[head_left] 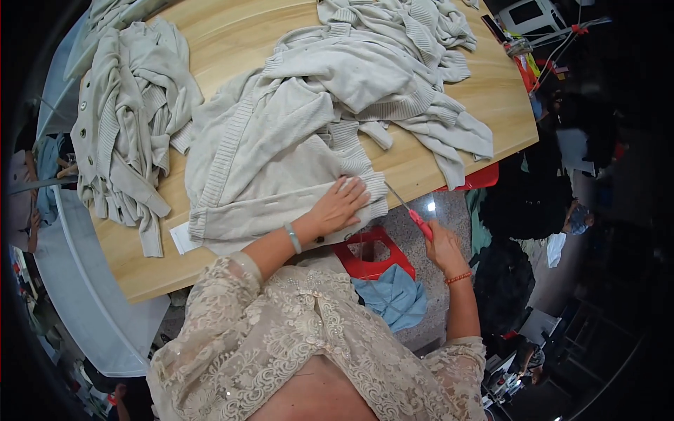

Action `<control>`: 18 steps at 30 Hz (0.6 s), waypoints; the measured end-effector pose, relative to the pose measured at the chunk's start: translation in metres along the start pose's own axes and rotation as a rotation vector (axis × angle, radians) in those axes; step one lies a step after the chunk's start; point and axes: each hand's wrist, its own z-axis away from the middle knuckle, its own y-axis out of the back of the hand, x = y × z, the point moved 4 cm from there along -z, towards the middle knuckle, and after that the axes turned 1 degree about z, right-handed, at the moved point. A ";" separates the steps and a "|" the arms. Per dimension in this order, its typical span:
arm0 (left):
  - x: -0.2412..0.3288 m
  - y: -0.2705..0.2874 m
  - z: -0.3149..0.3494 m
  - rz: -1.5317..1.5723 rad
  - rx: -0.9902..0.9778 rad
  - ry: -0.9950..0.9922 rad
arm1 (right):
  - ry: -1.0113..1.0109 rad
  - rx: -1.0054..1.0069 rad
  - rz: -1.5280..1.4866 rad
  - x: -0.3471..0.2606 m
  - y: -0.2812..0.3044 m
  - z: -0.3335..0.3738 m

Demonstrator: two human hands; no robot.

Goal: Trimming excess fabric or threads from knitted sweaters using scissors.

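A pale grey knitted cardigan (281, 154) lies spread on the wooden table, its ribbed band along the table's near edge. My left hand (342, 205) rests flat on this band near its right end, fingers stretched out and close together. To the right, beyond the table's edge, my right hand (444, 247) is closed around a red-handled tool (420, 223) with a thin metal shaft. The shaft points up and left, its tip at or close to the cardigan's ribbed corner. I cannot make out the tip's shape or whether it touches the knit.
More pale grey cardigans lie in a heap (140, 119) at the left and another (393, 63) at the far side of the wooden table (232, 31). Below the near edge stands a red stool (372, 263) with blue cloth (393, 298). Dark bundles (523, 196) lie at the right.
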 end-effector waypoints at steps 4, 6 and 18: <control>-0.013 -0.017 -0.001 -0.079 -0.125 0.035 | -0.027 -0.134 0.068 -0.020 0.016 0.002; -0.013 -0.014 -0.001 -0.057 -0.091 0.007 | 0.055 -0.146 0.045 -0.036 0.018 -0.004; -0.015 -0.029 0.002 -0.049 0.011 -0.031 | 0.499 -0.249 -0.055 -0.155 -0.015 -0.047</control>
